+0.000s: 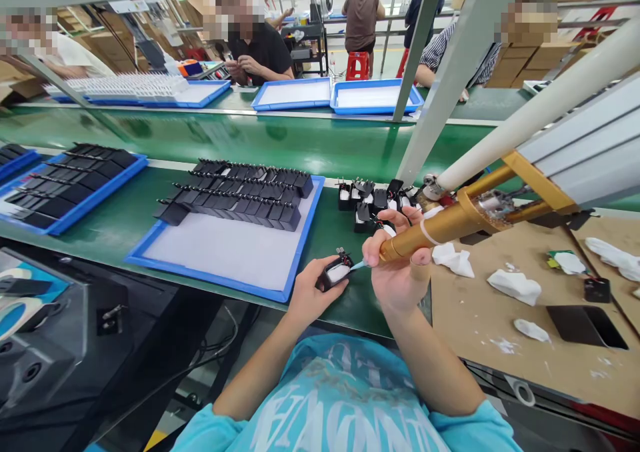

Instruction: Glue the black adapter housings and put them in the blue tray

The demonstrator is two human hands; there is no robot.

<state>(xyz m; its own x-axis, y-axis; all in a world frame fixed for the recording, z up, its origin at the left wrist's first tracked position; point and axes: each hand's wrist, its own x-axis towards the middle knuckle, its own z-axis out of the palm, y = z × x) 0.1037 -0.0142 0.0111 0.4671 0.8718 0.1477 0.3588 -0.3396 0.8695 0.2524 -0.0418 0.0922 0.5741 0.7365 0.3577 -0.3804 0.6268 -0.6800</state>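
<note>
My left hand [316, 291] grips a small black power adapter case [336, 272], its open side up, with white filling and small wires showing. My right hand [400, 272] is wrapped around the front of a gold-coloured glue dispenser [415, 239]. A pale blue nozzle [359, 265] points from the dispenser to the case and appears to reach its edge. Just beyond my right hand stand several more open black cases [364, 219] with white filling and wires. To the left, a blue-rimmed tray [220, 255] holds rows of black adapters [240, 192].
Another blue tray [65, 222] of black adapters lies farther left. Brown cardboard [450, 319] on the right carries white paste lumps [515, 285] and an empty black case [587, 325]. A slanted metal post [445, 85] rises beyond the dispenser. Several people sit across the bench.
</note>
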